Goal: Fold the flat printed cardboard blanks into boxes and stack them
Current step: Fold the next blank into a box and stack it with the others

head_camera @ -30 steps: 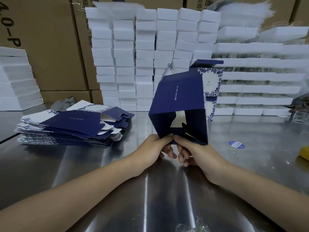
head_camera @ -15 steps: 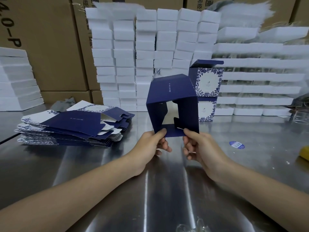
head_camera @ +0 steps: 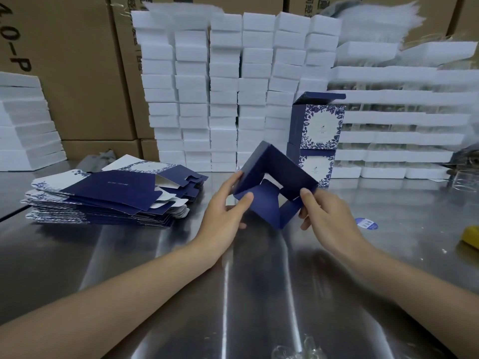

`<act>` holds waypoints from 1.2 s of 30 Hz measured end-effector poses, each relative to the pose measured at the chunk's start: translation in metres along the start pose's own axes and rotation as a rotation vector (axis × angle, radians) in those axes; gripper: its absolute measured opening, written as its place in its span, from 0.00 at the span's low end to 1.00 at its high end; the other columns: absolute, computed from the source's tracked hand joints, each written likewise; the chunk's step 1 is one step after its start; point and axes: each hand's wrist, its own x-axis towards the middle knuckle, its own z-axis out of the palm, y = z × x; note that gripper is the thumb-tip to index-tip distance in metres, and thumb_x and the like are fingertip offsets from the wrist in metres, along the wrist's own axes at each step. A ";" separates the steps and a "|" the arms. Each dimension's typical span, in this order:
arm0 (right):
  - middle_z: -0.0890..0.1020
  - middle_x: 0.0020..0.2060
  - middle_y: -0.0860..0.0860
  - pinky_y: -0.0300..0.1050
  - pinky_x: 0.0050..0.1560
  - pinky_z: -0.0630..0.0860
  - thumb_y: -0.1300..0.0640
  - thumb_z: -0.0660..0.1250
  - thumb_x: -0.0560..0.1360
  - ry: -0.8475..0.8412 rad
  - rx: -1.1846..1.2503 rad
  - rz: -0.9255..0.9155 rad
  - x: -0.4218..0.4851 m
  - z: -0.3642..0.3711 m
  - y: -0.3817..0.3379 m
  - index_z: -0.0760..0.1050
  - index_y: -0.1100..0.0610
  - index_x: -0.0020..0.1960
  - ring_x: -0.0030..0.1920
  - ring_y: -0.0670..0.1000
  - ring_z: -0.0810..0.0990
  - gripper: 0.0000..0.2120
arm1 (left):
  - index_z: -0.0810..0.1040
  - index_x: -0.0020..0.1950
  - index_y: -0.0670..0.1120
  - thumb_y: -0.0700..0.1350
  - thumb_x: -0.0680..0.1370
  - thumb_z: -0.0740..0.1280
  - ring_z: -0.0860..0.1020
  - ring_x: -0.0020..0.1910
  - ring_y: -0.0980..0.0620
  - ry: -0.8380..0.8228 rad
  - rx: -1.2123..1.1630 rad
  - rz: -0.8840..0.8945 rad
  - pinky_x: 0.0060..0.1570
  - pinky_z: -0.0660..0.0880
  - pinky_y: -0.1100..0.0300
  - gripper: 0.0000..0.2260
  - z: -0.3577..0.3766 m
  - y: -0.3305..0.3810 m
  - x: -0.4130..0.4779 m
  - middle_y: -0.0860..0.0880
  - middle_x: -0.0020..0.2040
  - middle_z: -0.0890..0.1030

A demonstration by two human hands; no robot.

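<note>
box [head_camera: 262, 206] pinched by l hand [head_camera: 223, 216], r hand [head_camera: 327, 219], far fingers hidden

The table [head_camera: 233, 294] filling the lower frame is showing as bare brushed metal, smooth and glossy, and is mirroring the light in long pale streaks. The half-folded box [head_camera: 264, 203] at centre is reading as thin card, its navy faces matt and smooth. At the left, the pile of flat blanks [head_camera: 111, 193] is showing the same matt navy print, with plain white card peeking out at the cut tabs. The finished boxes [head_camera: 321, 125] right of centre are wearing a blue-and-white leaf print on smooth card. Behind them the white foam blocks [head_camera: 225, 86] are looking soft, matt and slightly grainy. The brown cartons [head_camera: 77, 73] across the top are showing dull cardboard. A scrap of crinkled clear plastic [head_camera: 293, 351] is glinting at the bottom edge.
</note>
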 end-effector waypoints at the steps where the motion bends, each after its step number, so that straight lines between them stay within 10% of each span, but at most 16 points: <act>1: 0.84 0.35 0.46 0.58 0.50 0.80 0.37 0.55 0.83 0.003 -0.040 -0.015 0.000 -0.002 0.001 0.76 0.50 0.44 0.37 0.52 0.85 0.21 | 0.74 0.75 0.64 0.48 0.84 0.69 0.84 0.55 0.54 0.007 0.029 -0.006 0.42 0.82 0.59 0.20 -0.001 -0.001 0.001 0.60 0.69 0.78; 8: 0.83 0.49 0.37 0.59 0.50 0.80 0.46 0.63 0.82 0.026 -0.087 -0.082 0.002 -0.003 0.004 0.67 0.38 0.59 0.42 0.52 0.85 0.08 | 0.81 0.62 0.54 0.49 0.82 0.72 0.81 0.62 0.57 0.067 0.207 -0.009 0.66 0.78 0.44 0.09 -0.002 -0.008 0.004 0.58 0.61 0.83; 22: 0.73 0.54 0.20 0.42 0.42 0.76 0.60 0.69 0.80 -0.092 -0.031 -0.145 0.004 0.012 0.016 0.60 0.29 0.73 0.46 0.37 0.83 0.34 | 0.64 0.71 0.77 0.36 0.79 0.70 0.85 0.46 0.56 0.057 0.411 0.086 0.48 0.85 0.47 0.37 -0.003 -0.009 0.001 0.59 0.60 0.78; 36: 0.74 0.68 0.34 0.57 0.60 0.82 0.50 0.75 0.78 -0.056 -0.029 -0.248 0.006 0.014 0.022 0.62 0.30 0.74 0.64 0.49 0.80 0.33 | 0.66 0.70 0.73 0.55 0.77 0.73 0.78 0.61 0.64 0.003 0.514 0.251 0.61 0.80 0.49 0.26 -0.003 -0.006 -0.005 0.62 0.68 0.72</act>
